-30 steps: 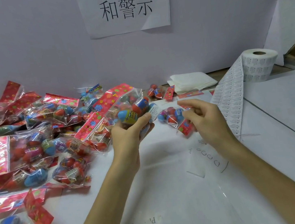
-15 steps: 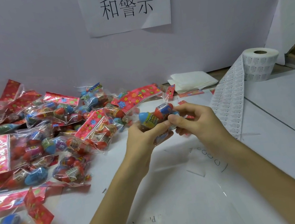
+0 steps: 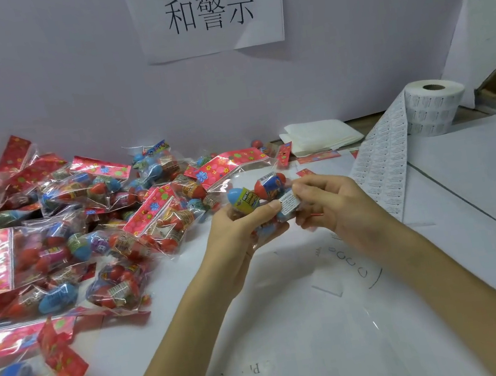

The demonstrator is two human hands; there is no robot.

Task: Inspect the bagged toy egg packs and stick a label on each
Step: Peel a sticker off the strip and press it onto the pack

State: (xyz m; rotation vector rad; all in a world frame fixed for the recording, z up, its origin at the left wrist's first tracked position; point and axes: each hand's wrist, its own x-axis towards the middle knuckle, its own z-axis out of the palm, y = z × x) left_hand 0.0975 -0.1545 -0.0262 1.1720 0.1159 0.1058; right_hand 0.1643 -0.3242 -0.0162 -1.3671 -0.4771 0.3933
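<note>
Right hand (image 3: pixel 333 206) moved in onto egg pack (image 3: pixel 255 194), pinching it beside white label (image 3: pixel 289 203), left hand (image 3: pixel 245 236) gripping pack, above bench (image 3: pixel 292 334) middle.

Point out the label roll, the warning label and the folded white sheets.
label roll (image 3: pixel 430 114), head view, its side.
warning label (image 3: pixel 289 203), head view, printed face.
folded white sheets (image 3: pixel 319 138), head view, top sheet.
</note>
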